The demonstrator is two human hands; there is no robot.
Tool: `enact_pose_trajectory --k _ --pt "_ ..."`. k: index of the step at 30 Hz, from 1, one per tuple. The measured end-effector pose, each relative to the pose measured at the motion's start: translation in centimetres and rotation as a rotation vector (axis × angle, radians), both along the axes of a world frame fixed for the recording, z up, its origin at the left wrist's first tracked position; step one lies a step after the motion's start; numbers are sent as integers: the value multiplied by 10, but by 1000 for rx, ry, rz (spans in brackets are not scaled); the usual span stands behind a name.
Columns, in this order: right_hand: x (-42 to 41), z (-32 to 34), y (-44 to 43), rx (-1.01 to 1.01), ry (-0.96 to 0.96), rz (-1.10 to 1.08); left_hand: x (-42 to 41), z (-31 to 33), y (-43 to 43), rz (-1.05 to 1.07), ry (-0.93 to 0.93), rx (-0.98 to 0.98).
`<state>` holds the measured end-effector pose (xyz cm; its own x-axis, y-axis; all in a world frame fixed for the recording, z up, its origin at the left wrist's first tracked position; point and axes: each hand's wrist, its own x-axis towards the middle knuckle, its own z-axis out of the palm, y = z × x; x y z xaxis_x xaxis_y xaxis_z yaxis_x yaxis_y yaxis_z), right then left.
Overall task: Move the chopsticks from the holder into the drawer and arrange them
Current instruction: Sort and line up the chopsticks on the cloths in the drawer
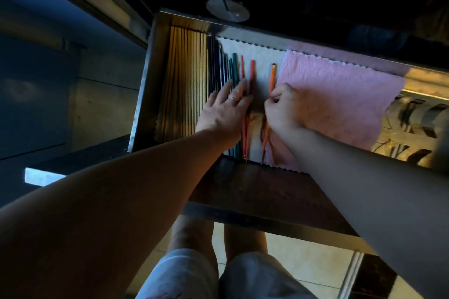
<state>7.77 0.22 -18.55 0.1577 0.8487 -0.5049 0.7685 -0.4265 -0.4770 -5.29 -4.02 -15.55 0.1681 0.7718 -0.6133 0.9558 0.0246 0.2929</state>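
Our left hand presses straight fingers on the red chopsticks in the drawer; our right hand pinches the orange chopsticks. Sliding them could snag the cloth under those fingers.

A pink cloth with a crinkled texture and a scalloped edge lies flat on the right; its left edge overlaps a white cloth, also scalloped along the far side; to the far right sits a slotted metal part, dimly lit; nearer the camera runs a dark brown board; below it, pale shorts, bare legs and a yellowish tiled floor show.
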Motion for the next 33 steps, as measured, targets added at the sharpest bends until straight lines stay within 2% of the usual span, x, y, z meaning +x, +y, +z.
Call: enact_pose_trajectory --k 3,8,16,22,33 --pt "6 -3 -1 -69 -47 -23 3 -3 1 -139 -11 -46" --pt "0 -8 -3 -111 48 -35 -2 -6 -6 -89 37 -115" --pt "-17 -3 0 -174 84 -35 -1 -4 -2 12 13 -81" --pt "-28 -3 -2 -233 180 -6 -1 -5 -3 69 -5 -101" --pt "-23 -2 -5 -289 173 -39 -4 -3 -4 10 65 -148"
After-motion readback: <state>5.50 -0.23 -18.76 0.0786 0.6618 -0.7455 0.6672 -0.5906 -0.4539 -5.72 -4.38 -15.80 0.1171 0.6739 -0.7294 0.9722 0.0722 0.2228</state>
